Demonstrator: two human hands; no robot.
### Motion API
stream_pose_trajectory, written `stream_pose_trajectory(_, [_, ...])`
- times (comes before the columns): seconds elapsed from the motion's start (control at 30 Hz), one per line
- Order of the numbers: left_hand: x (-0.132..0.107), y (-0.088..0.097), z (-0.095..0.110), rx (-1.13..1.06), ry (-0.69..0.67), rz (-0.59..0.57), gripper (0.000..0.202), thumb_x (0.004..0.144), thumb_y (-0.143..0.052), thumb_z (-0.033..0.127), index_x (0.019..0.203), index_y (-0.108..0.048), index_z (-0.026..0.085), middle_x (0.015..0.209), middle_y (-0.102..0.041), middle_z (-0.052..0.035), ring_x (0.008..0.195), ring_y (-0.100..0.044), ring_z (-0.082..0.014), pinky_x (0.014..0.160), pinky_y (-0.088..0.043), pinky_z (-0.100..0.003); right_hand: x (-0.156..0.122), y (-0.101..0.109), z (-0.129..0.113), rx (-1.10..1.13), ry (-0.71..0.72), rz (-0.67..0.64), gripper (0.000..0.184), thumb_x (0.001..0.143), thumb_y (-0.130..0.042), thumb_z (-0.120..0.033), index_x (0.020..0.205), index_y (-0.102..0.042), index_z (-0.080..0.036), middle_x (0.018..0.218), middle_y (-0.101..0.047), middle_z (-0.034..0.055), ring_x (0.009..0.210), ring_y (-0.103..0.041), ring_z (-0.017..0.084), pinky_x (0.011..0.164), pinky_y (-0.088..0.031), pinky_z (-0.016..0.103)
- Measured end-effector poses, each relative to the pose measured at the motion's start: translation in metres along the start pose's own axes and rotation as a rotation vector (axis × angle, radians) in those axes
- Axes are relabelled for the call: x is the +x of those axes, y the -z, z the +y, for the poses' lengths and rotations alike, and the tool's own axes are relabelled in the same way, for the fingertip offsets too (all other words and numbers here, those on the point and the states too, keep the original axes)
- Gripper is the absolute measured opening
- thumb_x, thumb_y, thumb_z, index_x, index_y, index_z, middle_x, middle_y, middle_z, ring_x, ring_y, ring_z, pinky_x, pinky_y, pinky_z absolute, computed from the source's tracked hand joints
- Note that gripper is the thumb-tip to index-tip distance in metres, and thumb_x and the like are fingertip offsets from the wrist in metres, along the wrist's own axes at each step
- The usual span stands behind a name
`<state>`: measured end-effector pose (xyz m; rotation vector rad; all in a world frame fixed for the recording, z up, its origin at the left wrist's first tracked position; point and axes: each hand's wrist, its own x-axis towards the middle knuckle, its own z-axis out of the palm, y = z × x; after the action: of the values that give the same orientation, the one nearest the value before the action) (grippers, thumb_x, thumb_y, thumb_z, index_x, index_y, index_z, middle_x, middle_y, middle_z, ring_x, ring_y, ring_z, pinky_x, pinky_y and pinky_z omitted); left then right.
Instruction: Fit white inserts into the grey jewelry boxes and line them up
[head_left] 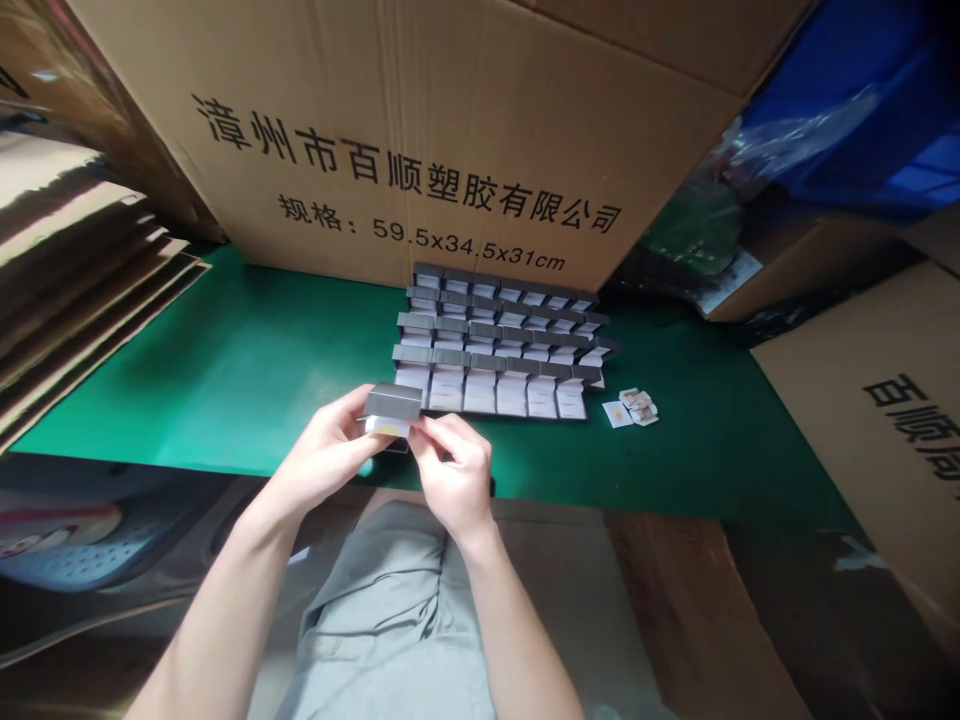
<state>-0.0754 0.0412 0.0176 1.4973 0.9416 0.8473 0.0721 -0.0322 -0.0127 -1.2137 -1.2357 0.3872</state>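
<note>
Box (pixel 391 403) pinched between fingers (pixel 442 432)

the work table was topped with a green mat (pixel 225 350), and four overlapping rows of small grey boxes (pixel 502 345) sat on it near the back, their lids propped up and white insides showing. just right of them lay a small heap of white cards (pixel 639 405), with one flat card (pixel 616 414) touching its left side; the tan marks on them were too small to read, and they may have been folded inserts. a big brown cardboard carton (pixel 390 130) stood along the mat's back edge, printed in black, and a stack of flattened cardboard sheets (pixel 67 260) overlapped its left end.
</note>
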Motion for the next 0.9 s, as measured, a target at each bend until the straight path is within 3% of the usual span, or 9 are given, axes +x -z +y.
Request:
stream_pose_trajectory(0.2, [-0.0007, -0.0013, 0.0037, -0.007, 0.015, -0.006, 0.028, 0.073, -0.084, 0.036, 0.088, -0.068, 0.02, 0.081, -0.071, 0.0, 0.08, -0.07, -0.0194, 0.078, -0.063, -0.028, -0.0005, -0.0015, 0.0018, -0.013, 0.02, 0.038, 0.018, 0.098, -0.069, -0.022, 0.099, -0.086, -0.017, 0.074, -0.072, 0.0032, 0.06, -0.059, 0.012, 0.058, -0.052, 0.024])
stream_pose_trajectory(0.43, [0.0003, 0.0005, 0.0021, -0.001, 0.024, -0.039, 0.032, 0.075, -0.086, 0.04, 0.096, -0.072, 0.02, 0.091, -0.077, -0.0031, 0.087, -0.073, -0.0221, 0.081, -0.063, -0.029, -0.0018, -0.0018, 0.0027, -0.019, 0.017, 0.079, 0.017, 0.098, -0.07, -0.021, 0.098, -0.087, -0.019, 0.073, -0.07, 0.0023, 0.06, -0.06, 0.012, 0.057, -0.052, 0.024])
stream_pose_trajectory(0.7, [0.0003, -0.0019, 0.0066, -0.071, 0.028, -0.08, 0.049, 0.073, -0.091, 0.051, 0.105, -0.072, 0.019, 0.103, -0.081, -0.0084, 0.09, -0.076, -0.0246, 0.09, -0.064, -0.035, -0.0008, 0.0006, 0.0004, 0.006, -0.04, 0.033, 0.019, 0.1, -0.065, -0.022, 0.094, -0.083, -0.02, 0.08, -0.073, 0.0042, 0.066, -0.063, 0.015, 0.061, -0.053, 0.026])
stream_pose_trajectory(0.9, [-0.0007, -0.001, 0.0016, -0.079, 0.033, -0.07, 0.046, 0.075, -0.091, 0.049, 0.106, -0.073, 0.02, 0.101, -0.08, -0.008, 0.09, -0.076, -0.0242, 0.089, -0.065, -0.036, -0.0008, 0.001, 0.0035, 0.015, -0.101, 0.004, 0.021, 0.1, -0.062, -0.027, 0.096, -0.082, -0.02, 0.081, -0.072, 0.0043, 0.063, -0.061, 0.015, 0.058, -0.053, 0.026])
